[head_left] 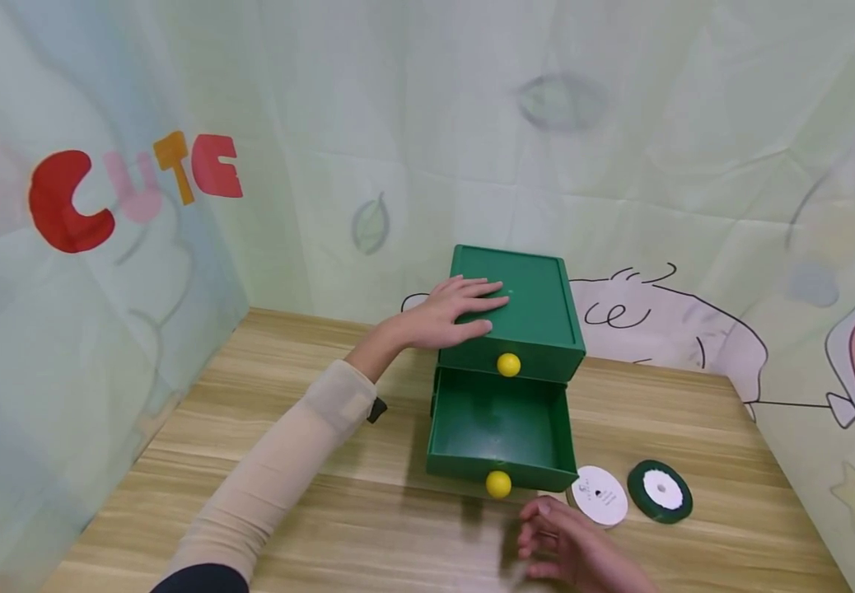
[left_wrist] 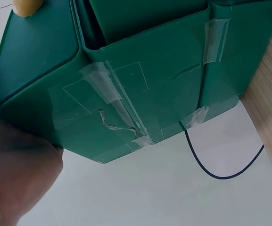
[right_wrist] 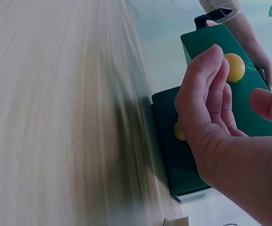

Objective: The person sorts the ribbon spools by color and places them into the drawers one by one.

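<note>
My left hand (head_left: 453, 315) lies flat on top of a green two-drawer box (head_left: 531, 305), fingers spread and straight. The upper drawer, with a yellow knob (head_left: 508, 365), is closed. Below it the lower drawer (head_left: 464, 468) is pulled out, its floor bare, with a second yellow knob (head_left: 498, 484) on its front. My right hand (head_left: 576, 543) hovers in front of this drawer's right corner, loosely curled and holding nothing. From the right wrist, the right hand (right_wrist: 211, 113) overlaps the drawer fronts. Clear tape (left_wrist: 100, 82) runs along the box's side in the left wrist view.
A white round spool (head_left: 600, 496) lies by the open drawer's right corner, with a dark green ribbon spool (head_left: 675, 506) to its right. The wood-grain table (head_left: 287, 354) meets printed curtains (head_left: 398, 99) behind and at both sides. A small black object (head_left: 376, 409) shows beside the left forearm.
</note>
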A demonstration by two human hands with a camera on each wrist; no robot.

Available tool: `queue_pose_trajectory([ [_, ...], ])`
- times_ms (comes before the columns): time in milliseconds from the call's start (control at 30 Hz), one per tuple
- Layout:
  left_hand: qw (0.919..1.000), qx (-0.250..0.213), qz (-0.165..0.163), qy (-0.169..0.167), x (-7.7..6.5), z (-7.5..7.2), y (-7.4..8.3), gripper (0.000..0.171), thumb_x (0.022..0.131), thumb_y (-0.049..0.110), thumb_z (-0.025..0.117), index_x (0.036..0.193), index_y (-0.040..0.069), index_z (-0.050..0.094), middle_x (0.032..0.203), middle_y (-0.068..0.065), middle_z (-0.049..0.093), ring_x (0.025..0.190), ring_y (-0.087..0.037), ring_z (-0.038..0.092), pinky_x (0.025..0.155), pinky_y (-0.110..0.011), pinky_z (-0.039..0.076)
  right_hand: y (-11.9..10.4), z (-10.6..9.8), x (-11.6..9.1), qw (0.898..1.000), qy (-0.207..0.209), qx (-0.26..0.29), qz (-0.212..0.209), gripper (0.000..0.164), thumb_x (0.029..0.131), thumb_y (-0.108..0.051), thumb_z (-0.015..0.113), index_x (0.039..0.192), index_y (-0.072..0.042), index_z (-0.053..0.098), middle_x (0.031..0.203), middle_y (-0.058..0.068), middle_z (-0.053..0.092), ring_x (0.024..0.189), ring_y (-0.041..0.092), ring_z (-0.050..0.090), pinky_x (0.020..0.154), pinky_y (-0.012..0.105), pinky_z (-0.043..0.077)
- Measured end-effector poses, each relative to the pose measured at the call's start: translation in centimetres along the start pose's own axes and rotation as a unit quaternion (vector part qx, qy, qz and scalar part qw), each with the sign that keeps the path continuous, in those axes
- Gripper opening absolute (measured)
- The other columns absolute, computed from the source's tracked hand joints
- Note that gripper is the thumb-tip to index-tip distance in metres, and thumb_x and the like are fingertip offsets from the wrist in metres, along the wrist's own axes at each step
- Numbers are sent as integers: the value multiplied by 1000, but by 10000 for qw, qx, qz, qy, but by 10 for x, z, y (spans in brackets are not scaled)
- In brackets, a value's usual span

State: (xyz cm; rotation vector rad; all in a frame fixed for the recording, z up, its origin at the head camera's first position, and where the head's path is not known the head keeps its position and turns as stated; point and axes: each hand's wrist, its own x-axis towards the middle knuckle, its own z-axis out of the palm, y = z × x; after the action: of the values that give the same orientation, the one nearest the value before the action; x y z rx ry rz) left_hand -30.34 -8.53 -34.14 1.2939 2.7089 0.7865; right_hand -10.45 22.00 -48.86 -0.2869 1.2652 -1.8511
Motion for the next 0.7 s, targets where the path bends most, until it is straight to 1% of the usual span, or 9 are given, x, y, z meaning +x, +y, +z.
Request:
queue_pose_trajectory([
  [267,10000,40,9,12,0,0,-1,57,111,31,52,163,10,43,174,-11,29,164,-32,17,133,-48,0,-2,-9,-12,9998,42,174,11,38,119,-30,26,130,-17,60,117,-4,67,114,14,64,102,38,55],
  [433,9999,86,-10,-54,1,0,-1,58,111,32,51,164,11,42,175,-11,28,164,-31,17,133,-47,-1,-2,-15,-20,9996,67,276,-68,39,119,-29,25,128,-19,61,118,-4,68,115,15,64,104,39,54],
  [533,9999,94,-37,-62,0,0,-1,58,111,32,51,164,11,42,175,-11,28,164,-31,17,133,-48,-1,-4,-18,-24,9992,5,347,-221,40,119,-27,23,128,-20,61,119,-4,69,115,14,65,106,37,53],
  [700,10000,70,-42,3,-1,0,-3,57,111,32,51,163,10,43,174,-11,29,164,-31,18,133,-49,0,-9,-24,-28,9973,-214,362,-608,43,118,-20,20,130,-21,61,121,-4,70,114,13,66,108,33,52],
])
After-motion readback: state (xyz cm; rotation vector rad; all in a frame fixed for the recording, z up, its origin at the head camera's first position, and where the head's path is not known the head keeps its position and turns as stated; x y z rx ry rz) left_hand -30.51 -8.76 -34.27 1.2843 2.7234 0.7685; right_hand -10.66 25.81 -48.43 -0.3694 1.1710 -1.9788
